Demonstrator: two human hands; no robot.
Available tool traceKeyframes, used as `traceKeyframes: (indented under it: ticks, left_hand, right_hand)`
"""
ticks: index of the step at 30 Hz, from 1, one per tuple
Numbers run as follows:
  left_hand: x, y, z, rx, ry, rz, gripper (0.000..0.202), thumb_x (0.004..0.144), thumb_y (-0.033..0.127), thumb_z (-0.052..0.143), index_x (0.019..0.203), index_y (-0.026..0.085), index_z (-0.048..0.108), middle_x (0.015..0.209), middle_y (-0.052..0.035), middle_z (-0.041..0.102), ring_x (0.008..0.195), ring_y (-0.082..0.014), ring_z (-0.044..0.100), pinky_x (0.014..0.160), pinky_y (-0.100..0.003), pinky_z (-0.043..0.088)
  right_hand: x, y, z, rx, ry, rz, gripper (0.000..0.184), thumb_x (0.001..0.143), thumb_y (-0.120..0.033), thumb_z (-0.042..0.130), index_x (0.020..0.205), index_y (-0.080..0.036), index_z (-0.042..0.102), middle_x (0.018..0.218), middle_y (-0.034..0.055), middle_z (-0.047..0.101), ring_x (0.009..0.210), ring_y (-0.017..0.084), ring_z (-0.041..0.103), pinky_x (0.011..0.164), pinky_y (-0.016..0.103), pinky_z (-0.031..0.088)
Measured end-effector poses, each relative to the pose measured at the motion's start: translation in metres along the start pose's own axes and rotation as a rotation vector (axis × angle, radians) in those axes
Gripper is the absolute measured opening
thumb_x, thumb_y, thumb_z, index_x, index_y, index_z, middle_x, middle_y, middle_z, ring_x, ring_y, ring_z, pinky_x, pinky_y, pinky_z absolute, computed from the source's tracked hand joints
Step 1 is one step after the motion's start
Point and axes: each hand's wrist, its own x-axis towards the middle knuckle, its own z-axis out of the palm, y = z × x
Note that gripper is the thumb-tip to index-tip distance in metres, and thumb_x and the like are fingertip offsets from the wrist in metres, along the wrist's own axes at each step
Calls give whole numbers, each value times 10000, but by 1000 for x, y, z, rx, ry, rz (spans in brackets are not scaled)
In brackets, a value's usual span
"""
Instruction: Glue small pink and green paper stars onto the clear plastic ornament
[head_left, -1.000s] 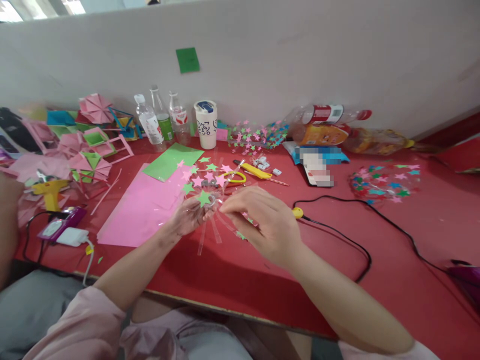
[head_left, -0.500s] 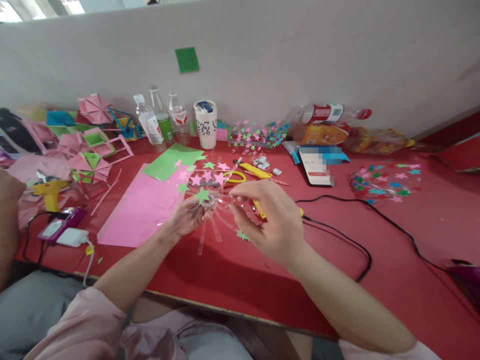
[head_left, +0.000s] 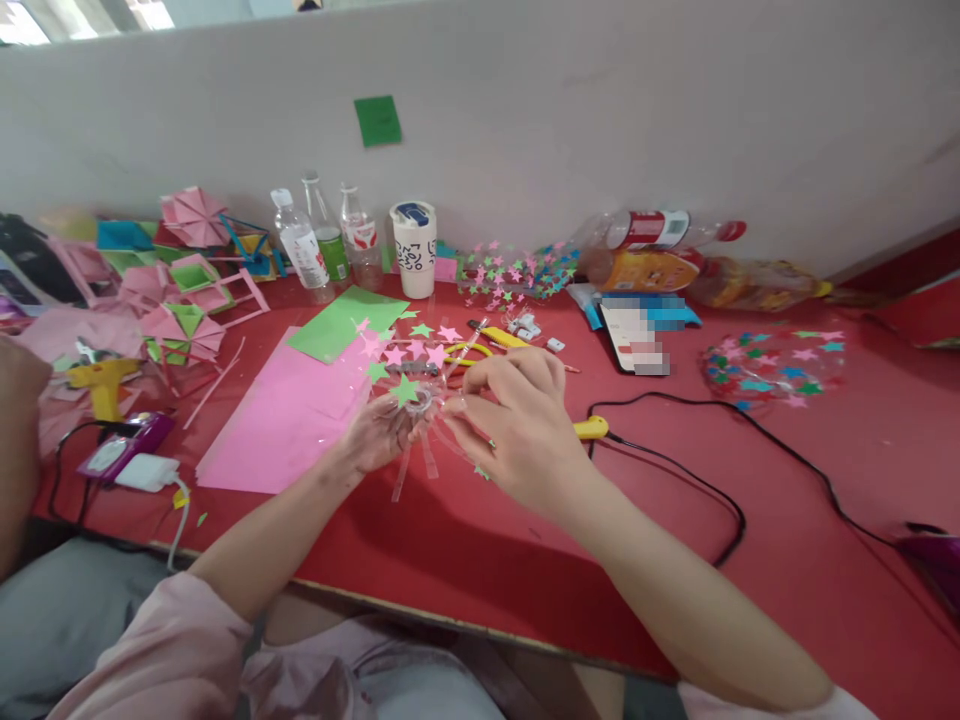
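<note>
My left hand grips the hub of a clear plastic piece cut into thin strips that fan outward. Pink and green paper stars are stuck on the strip tips. My right hand is curled beside it, with fingertips pinching one clear strip just right of the hub. Both hands hover over the red table, above a pink paper sheet and a green sheet.
A yellow-tipped tool with a black cord lies right of my hand. Bottles and a cup stand by the wall. Star-covered pieces, a phone, folded paper crafts and a yellow glue gun surround the work spot.
My right hand lifted away to the right half a second ago, then came back in and closed its fingers on a strip next to the hub. The left hand stayed put.
</note>
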Motion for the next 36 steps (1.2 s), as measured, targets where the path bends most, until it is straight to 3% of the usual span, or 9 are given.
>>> traceKeyframes:
  ticks: [4, 11, 17, 23, 28, 36]
  left_hand:
    - [-1, -2, 3, -11, -6, 3, 186, 833, 177, 475, 877, 130, 650, 706, -58, 675, 527, -135, 594, 491, -231, 479]
    - [1, -6, 3, -10, -3, -17, 187, 835, 164, 454, 812, 133, 637, 658, -47, 649, 545, -140, 605, 499, -225, 479]
    - [-1, -12, 5, 6, -5, -44, 143, 840, 168, 504, 770, 143, 627, 665, -42, 650, 600, -146, 625, 543, -228, 487]
    - [-6, -18, 15, 37, -43, -83, 275, 879, 133, 417, 715, 126, 638, 590, -53, 621, 507, -140, 572, 491, -235, 458]
    - [-4, -16, 17, -1, 2, -50, 310, 870, 102, 382, 677, 142, 621, 582, -33, 627, 511, -120, 589, 486, -204, 476]
    - [-1, -7, 8, -57, 45, 7, 213, 836, 92, 425, 851, 137, 633, 697, -28, 664, 608, -121, 641, 580, -211, 524]
  right_hand:
    - [-1, -2, 4, -71, 5, -48, 181, 858, -153, 593, 689, -219, 595, 863, 22, 607, 857, 186, 412, 842, 391, 317]
    - [-1, -7, 7, -134, -21, -90, 134, 880, -170, 576, 764, -227, 612, 835, 14, 611, 824, 179, 427, 859, 384, 339]
    - [-2, -5, 13, -219, 134, -170, 214, 852, -78, 563, 722, -248, 566, 735, -18, 590, 773, 158, 429, 920, 346, 369]
    - [-5, -4, 17, -271, 209, -215, 229, 845, -82, 566, 717, -270, 542, 705, -53, 575, 741, 143, 448, 950, 337, 369]
    - [-4, -7, 14, -203, 89, -144, 205, 866, -138, 550, 706, -264, 572, 718, -16, 577, 762, 165, 446, 963, 369, 351]
    - [-1, -10, 7, 7, 40, -8, 85, 868, -216, 599, 797, -202, 644, 792, 18, 606, 815, 181, 452, 806, 388, 363]
